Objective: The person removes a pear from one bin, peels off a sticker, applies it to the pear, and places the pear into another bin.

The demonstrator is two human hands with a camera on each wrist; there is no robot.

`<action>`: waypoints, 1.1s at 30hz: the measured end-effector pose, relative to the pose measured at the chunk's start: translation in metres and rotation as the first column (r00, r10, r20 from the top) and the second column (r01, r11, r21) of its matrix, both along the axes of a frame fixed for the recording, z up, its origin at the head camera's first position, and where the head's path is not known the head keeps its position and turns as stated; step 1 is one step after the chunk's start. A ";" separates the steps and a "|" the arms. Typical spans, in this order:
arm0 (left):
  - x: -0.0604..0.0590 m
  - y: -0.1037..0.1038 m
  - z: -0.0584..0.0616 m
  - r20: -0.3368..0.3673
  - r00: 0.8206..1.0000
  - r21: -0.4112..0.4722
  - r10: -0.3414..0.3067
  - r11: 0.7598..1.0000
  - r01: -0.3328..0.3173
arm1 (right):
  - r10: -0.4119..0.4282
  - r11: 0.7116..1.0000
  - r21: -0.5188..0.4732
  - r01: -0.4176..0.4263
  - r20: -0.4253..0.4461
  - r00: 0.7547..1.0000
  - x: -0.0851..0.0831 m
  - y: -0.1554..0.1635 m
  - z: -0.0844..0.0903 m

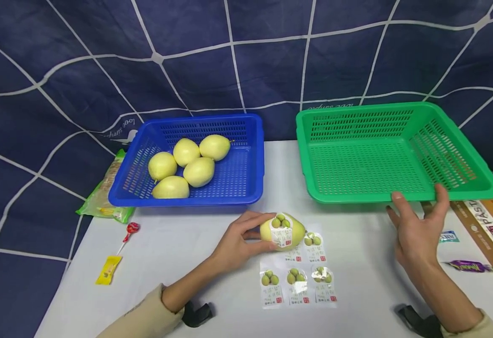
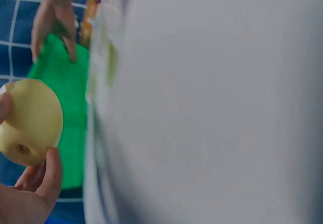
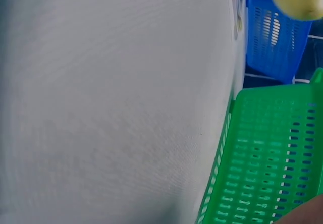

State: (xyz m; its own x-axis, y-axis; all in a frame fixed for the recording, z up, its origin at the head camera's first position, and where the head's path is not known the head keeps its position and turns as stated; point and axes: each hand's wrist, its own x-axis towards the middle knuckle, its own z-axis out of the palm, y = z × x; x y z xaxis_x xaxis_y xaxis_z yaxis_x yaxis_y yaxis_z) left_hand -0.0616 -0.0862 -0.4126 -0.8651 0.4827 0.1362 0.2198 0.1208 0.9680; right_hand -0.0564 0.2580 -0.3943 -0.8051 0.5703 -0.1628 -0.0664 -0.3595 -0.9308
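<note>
In the head view my left hand (image 1: 239, 239) pinches a pale yellow pear (image 1: 294, 230) between thumb and fingers. A white sticker (image 1: 281, 231) printed with green pears lies on the pear's upper side. In the left wrist view the pear's dimpled end (image 2: 22, 148) faces the camera. Below the pear, a sheet of matching stickers (image 1: 298, 287) lies on the white table, partly covered by it. My right hand (image 1: 419, 234) reaches to the near rim of a green basket (image 1: 381, 196), its spread, fairly straight fingers overlapping the rim. The basket holds nothing.
A blue basket (image 1: 212, 202) with several pears (image 1: 199, 172) stands at the back left. Left of it lie a bagged snack (image 1: 107, 192), a red lollipop (image 1: 132, 228) and a yellow packet (image 1: 109, 270). At right are a purple-wrapped candy (image 1: 470, 266) and a pasta box (image 1: 489, 230).
</note>
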 end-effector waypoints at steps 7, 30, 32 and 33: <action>0.003 0.018 0.044 -0.051 0.996 0.124 -0.070 0.989 0.076 | 0.008 1.000 0.025 -0.009 0.013 1.000 0.000 0.000 -0.002; -0.154 0.202 0.091 -0.079 0.938 -0.519 0.337 0.790 -0.327 | -0.027 0.999 0.026 0.026 0.039 0.999 -0.001 0.005 -0.006; -0.156 0.211 0.087 -0.069 0.925 -0.566 0.372 0.749 -0.344 | -0.026 0.999 0.030 0.025 0.036 0.999 -0.002 0.005 -0.006; -0.156 0.214 0.084 -0.073 0.923 -0.588 0.377 0.732 -0.345 | -0.026 0.999 0.032 0.025 0.035 0.999 -0.002 0.004 -0.006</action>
State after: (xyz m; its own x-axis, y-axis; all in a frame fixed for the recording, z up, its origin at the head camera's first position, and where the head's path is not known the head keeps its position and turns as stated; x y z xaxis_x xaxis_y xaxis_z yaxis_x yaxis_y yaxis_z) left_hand -0.2180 0.1283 -0.3282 -0.9883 0.1041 -0.1113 -0.0021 0.7210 0.6929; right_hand -0.0584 0.2621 -0.4001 -0.7842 0.5960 -0.1726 -0.0416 -0.3281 -0.9437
